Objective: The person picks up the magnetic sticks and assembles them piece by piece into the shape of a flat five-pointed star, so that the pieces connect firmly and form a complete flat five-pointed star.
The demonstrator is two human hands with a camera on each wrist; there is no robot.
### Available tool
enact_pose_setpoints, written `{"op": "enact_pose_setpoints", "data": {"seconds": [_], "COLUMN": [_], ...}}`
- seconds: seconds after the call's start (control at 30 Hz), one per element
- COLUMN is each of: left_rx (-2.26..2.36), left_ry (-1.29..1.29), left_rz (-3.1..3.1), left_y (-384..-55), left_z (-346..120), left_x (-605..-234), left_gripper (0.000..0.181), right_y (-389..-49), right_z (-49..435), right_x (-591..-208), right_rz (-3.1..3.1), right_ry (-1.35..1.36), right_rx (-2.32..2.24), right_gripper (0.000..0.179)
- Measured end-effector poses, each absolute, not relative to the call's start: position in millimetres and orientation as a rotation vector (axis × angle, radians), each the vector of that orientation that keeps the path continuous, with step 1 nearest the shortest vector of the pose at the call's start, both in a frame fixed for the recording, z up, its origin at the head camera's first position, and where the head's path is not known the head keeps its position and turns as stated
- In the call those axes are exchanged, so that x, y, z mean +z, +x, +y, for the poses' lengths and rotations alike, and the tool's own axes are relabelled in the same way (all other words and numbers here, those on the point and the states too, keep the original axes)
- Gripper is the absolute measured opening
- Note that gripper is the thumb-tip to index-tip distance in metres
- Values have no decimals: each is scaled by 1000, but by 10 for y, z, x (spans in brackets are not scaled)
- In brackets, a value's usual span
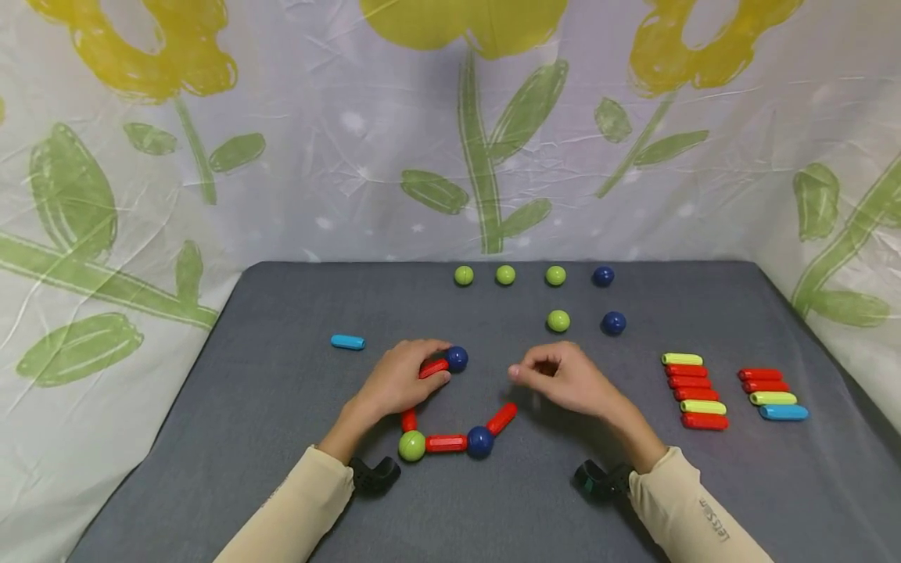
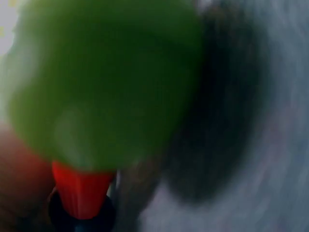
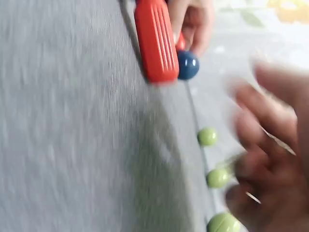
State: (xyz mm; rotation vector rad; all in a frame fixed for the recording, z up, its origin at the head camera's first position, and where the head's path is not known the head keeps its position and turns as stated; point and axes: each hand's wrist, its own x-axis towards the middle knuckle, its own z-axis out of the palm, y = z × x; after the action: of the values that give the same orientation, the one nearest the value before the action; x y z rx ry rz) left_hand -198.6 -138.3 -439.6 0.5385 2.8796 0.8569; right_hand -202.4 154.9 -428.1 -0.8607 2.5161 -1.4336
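Behind the table [image 1: 281, 485], which has a dark grey cover, hangs a pale cloth [image 1: 338, 156] with painted yellow flowers and green leaves. In the middle, at the near side, lies a chain of rods and balls. The left hand [image 1: 403, 379] holds a red rod [image 1: 433, 368] between its thumb and fingers; a dark blue ball [image 1: 457, 359] is at the right end of this rod. Nearer, a second red rod [image 1: 410, 420] comes out from below this hand to a green ball [image 1: 411, 446]. From there a third red rod [image 1: 446, 443] goes right to another blue ball [image 1: 480, 442], and a fourth red rod [image 1: 502, 419] points to the far right. How the parts meet under the left hand, I cannot tell. The right hand [image 1: 568, 379] is above the table, right of the chain, with fingers loosely bent and nothing seen in them. A light blue rod [image 1: 348, 342] lies at the left. Six loose balls [image 1: 558, 320] are on the far side, and two columns of coloured rods [image 1: 693, 382] at the right.
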Motion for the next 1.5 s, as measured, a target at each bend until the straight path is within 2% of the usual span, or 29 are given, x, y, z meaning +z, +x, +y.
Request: {"op": "enact_pose_setpoints", "data": {"seconds": [0.1, 0.13, 0.27, 0.4, 0.73, 0.93, 1.23, 1.3, 1.43, 1.5], "left_rx": [877, 890, 938, 953, 958, 950, 807, 730, 657, 628], "left_ry": [589, 593, 606, 612, 598, 592, 634, 728, 948, 1011], "left_rz": [2881, 2880, 2885, 2888, 2884, 2873, 2939, 2993, 3011, 2964], "left_y": [-1980, -1977, -1964, -1958, -1953, -1958, -1886, -1826, -1674, -1591], "left_z": [-1359, -1351, -1322, -1301, -1273, -1282, -1195, -1151, -1006, -906], "left_x": [-4435, -4444, -4473, -4492, -4506, -4507, -4357, -4291, -4193, -4194], "left_gripper": [46, 46, 43, 42, 41, 44, 66, 59, 29, 28], "right_y": [-2110, -2138, -2215, -2245, -2245, -2236, -2254, -2249, -2230, -2224], "right_z": [1646, 1678, 1771, 1786, 1777, 1768, 1749, 1749, 1756, 1762], "right_x": [-4338, -4366, -4461, -4516, -4557, -4579, -4630, -4639, -4661, -4674], "right_rz": [2860, 2933, 2997, 2962, 2991, 3054, 2972, 2936, 2880, 2839], "right_ry": [-608, -539, -457, -493, -454, -561, -727, -744, -791, -848], "right_rx": [-1545, -1558, -1459, -1319, -1305, -1242, -1249, -1271, -1324, -1341], "right_gripper": [14, 17, 53, 65, 64, 49, 37, 37, 36, 35]}}
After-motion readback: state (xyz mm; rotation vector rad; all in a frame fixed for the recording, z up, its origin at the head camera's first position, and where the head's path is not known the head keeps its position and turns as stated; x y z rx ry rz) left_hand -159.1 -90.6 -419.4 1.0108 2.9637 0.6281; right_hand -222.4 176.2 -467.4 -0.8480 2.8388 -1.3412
